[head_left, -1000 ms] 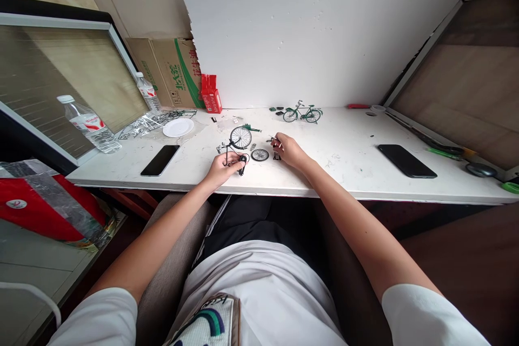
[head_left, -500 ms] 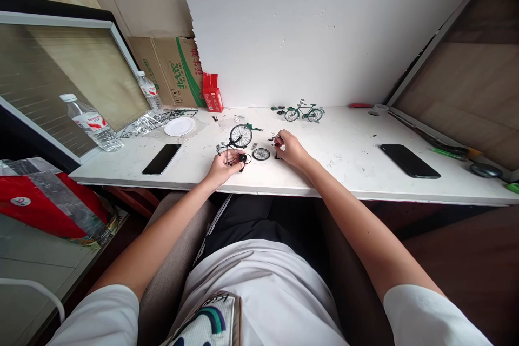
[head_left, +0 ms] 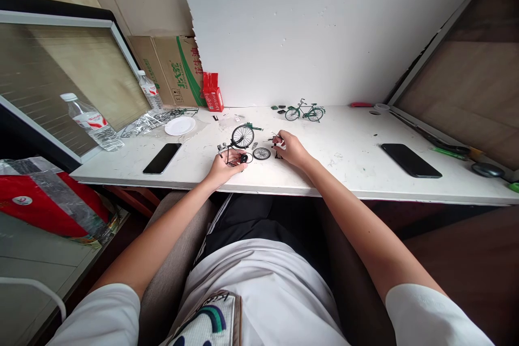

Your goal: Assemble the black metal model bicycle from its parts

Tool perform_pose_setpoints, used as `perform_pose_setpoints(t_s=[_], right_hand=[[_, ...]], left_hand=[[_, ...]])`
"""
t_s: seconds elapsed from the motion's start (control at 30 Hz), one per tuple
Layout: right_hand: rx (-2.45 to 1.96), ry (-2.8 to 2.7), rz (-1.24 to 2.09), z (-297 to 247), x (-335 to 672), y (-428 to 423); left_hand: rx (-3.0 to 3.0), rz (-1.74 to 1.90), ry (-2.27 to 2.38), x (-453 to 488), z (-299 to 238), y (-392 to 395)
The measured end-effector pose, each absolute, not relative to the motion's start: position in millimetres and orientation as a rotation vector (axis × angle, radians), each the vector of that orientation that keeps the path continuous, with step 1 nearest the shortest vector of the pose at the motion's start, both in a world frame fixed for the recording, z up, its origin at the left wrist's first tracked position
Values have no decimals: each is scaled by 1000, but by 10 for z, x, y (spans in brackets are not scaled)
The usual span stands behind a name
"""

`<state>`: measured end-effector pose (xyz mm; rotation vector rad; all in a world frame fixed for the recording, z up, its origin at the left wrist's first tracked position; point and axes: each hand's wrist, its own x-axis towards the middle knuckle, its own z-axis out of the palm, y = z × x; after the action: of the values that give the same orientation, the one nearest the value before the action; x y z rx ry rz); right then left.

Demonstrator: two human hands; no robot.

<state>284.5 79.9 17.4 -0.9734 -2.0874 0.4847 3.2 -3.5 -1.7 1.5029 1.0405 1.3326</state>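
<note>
Near the front edge of a smooth white desk (head_left: 344,167) marked with dark scuffs, your left hand (head_left: 222,171) is curled around a thin-barred black bicycle frame (head_left: 230,161), its fingers closed on the tubing and a round black disc (head_left: 244,158) showing beside the thumb. Just beyond that hand stands a dark-rimmed spoked wheel (head_left: 243,135), a narrow green piece (head_left: 254,127) at its upper right; whether the wheel is joined to the frame cannot be made out.

Your right hand (head_left: 286,147), palm down, has thumb and fingertips pinched nearly together on a slim dark piece (head_left: 275,141), too small to read in detail. Between your two hands a second spoked wheel (head_left: 261,153), a flat ring of fine lines, lies on its side, with a small greyish part (head_left: 254,145) just behind it.

Beyond your right hand, a green model bicycle (head_left: 305,112) stands upright, glossy and thin-framed. Left of your left hand lie a flat black phone (head_left: 161,158) and, farther back, a round white disc (head_left: 179,126) on crinkled clear film. Well to the right of your right hand rests another black phone (head_left: 411,160), round-cornered and matte.
</note>
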Motion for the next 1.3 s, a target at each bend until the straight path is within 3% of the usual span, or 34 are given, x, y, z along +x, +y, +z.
perform_pose_setpoints(t_s=[0.27,0.53,1.3], right_hand=[[-660,-1643,1141,294,2424,570],[-554,-1570,1410,199,2109,299],[-618,-1855,939,78,2067,231]], left_hand=[[1333,1380,1010,58,-22,-46],[1361,1403,1001,65,-35,-31],[1399,1371,1067,62,-57,16]])
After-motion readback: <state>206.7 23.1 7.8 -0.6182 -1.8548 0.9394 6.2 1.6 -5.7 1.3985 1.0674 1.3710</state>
